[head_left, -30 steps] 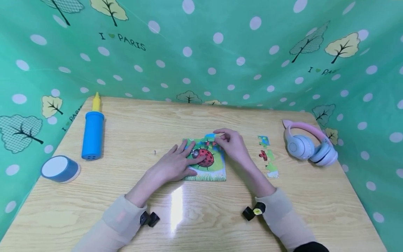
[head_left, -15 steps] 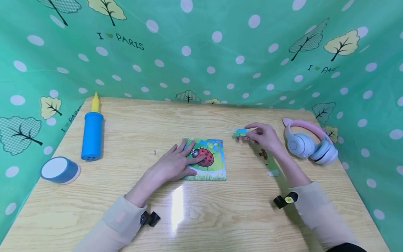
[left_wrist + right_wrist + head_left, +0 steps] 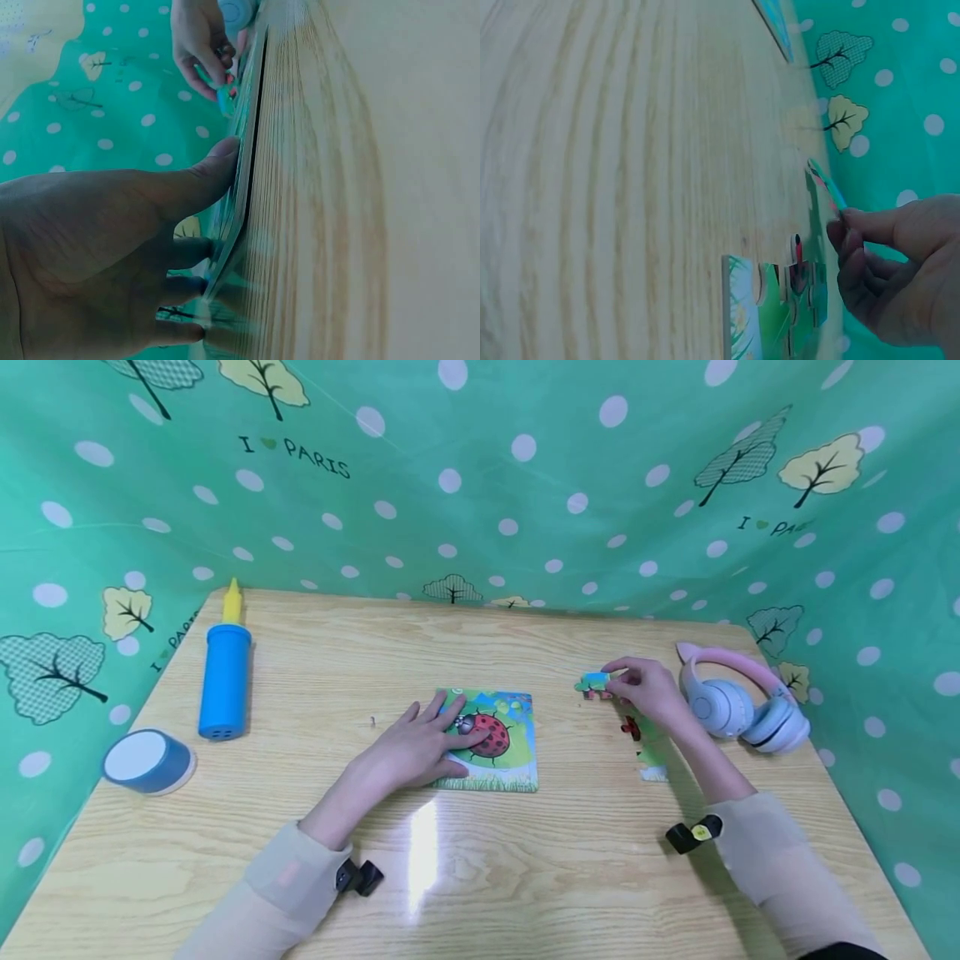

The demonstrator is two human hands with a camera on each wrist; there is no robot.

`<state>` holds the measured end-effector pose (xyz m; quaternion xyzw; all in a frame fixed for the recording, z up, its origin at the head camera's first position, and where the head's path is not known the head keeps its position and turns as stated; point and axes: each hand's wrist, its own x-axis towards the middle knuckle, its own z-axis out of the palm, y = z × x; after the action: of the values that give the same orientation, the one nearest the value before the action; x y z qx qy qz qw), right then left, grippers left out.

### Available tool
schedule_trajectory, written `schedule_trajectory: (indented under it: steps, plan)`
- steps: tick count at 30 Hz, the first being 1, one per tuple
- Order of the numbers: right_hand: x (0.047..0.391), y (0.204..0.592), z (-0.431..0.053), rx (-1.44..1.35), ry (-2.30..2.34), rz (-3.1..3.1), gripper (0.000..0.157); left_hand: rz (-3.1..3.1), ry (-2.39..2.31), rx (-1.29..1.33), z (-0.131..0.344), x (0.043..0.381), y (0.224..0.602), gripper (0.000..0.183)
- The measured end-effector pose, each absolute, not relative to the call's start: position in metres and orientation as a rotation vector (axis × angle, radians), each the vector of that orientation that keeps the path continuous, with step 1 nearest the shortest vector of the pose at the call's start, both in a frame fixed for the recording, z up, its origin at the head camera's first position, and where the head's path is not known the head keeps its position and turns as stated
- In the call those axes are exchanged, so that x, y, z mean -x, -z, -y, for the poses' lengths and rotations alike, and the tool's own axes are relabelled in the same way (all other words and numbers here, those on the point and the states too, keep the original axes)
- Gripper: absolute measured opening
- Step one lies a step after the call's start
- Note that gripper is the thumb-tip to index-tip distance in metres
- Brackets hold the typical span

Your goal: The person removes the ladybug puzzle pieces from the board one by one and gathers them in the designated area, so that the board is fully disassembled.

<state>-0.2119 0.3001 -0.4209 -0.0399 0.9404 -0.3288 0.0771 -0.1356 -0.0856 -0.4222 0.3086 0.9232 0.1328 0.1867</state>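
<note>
A square ladybug picture board (image 3: pixel 491 735) lies mid-table, with my left hand (image 3: pixel 416 747) resting on its left part, fingers spread. In the left wrist view, the left thumb (image 3: pixel 214 169) lies along the board's edge. My right hand (image 3: pixel 648 689) pinches a blue, green and red jigsaw piece (image 3: pixel 595 683) between thumb and fingers, tilted close over the table at the right. Just below that hand lie several other jigsaw pieces (image 3: pixel 652 760), partly covered by it in the head view. The right wrist view shows these loose pieces (image 3: pixel 776 307) side by side on the wood.
Pink and lilac cat-ear headphones (image 3: pixel 738 706) lie right of the right hand. At the far left are a blue hand pump (image 3: pixel 226 681) with a yellow nozzle and a blue and white cylinder (image 3: pixel 146 762). A green patterned cloth (image 3: pixel 480 485) hangs behind the table.
My right hand has carried the jigsaw piece from above the board out to the right, over by the loose pieces. The left hand has stayed on the board.
</note>
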Motion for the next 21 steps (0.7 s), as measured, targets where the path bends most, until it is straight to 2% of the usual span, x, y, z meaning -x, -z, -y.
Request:
schedule_trajectory:
  steps: [8,21]
  plan:
    - [0.2119,0.4262,-0.2958,0.114,0.785,-2.923,0.033,-2.593,-0.383,-0.857,0.0859,0.1342,0.4214,0.062]
    - [0.2055,0.4276,-0.2912,0.116,0.713,-2.979,0.036,-2.609,-0.367,-0.856,0.085,0.135,0.4203,0.062]
